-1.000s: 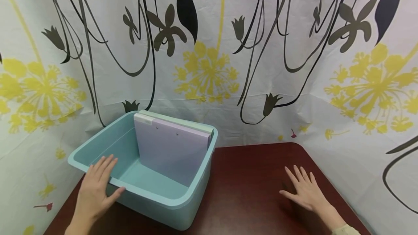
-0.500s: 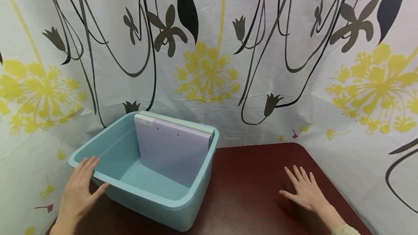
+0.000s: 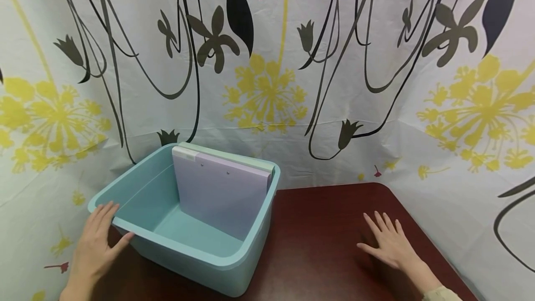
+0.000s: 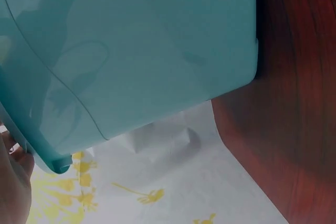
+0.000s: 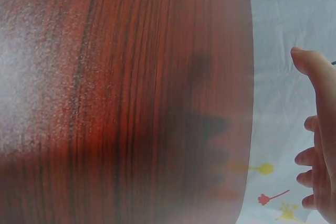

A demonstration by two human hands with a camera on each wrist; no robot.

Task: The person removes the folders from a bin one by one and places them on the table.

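A light blue plastic tub [image 3: 184, 247] stands at the left of the table, its outer wall filling much of the left wrist view. Inside it, against the far wall, a lilac file folder [image 3: 221, 189] stands upright with a pale green one [image 3: 230, 154] behind. My left hand [image 3: 89, 247] is at the tub's near left corner, fingers extended over the rim and thumb apart; whether it touches the rim is hard to tell. Over the right part of the table my right hand [image 3: 393, 245] is spread, holding nothing. Its shadow falls on the wood in the right wrist view.
The dark red-brown wooden table [image 3: 317, 226] has a rounded far right corner. A white curtain [image 3: 267, 106] printed with flowers hangs behind it and along both sides.
My left hand has slid left along the tub's near rim to the corner. The right hand, the tub and the folders have stayed where they were.
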